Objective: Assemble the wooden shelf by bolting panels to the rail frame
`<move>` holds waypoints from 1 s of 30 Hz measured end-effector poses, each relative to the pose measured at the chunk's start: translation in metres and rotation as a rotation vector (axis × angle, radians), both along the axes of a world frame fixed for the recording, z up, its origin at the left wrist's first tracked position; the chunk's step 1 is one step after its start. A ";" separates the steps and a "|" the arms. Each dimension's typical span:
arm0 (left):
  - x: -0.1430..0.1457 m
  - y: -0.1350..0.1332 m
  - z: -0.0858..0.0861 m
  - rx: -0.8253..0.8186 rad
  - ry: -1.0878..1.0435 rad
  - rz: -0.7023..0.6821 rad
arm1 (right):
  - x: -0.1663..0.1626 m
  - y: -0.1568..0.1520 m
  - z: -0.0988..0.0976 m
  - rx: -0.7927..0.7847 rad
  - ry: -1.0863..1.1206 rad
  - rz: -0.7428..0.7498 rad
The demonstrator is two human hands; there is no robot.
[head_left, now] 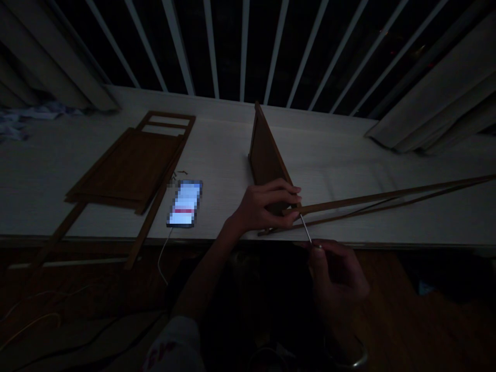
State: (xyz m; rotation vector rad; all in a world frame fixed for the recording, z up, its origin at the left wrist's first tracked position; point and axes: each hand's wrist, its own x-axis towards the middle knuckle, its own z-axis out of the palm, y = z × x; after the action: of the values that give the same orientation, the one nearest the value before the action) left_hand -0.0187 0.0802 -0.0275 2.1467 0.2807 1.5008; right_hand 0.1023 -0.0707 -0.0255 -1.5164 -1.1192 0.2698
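An upright brown wooden panel (265, 150) stands edge-on on the pale window ledge (333, 155). My left hand (265, 206) is closed around its near lower corner, where long thin wooden slats (387, 199) meet it and run off to the right. My right hand (337, 276) is below the ledge's front edge, pinching a thin metal tool (305, 229) whose tip points up at that corner joint.
A flat wooden panel with a frame (132, 165) lies at the left, one leg hanging over the ledge. A lit phone (185, 203) with a white cable lies beside it, small screws just above. Window bars rise behind, curtains on both sides. The floor below is dark.
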 end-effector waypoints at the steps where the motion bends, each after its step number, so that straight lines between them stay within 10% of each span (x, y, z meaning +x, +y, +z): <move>1: 0.000 0.000 0.000 -0.001 -0.001 0.000 | 0.001 -0.001 0.001 -0.014 -0.008 0.005; 18: 0.001 0.000 0.003 0.019 -0.010 0.008 | 0.011 -0.005 0.026 -0.290 -0.279 0.147; 30: 0.001 0.001 0.000 0.011 -0.011 0.003 | 0.003 -0.005 0.014 -0.080 -0.234 0.083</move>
State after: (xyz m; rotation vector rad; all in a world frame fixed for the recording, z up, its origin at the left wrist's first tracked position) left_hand -0.0175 0.0809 -0.0272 2.1467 0.2724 1.5184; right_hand 0.1055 -0.0755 -0.0110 -1.6041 -1.3721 0.1990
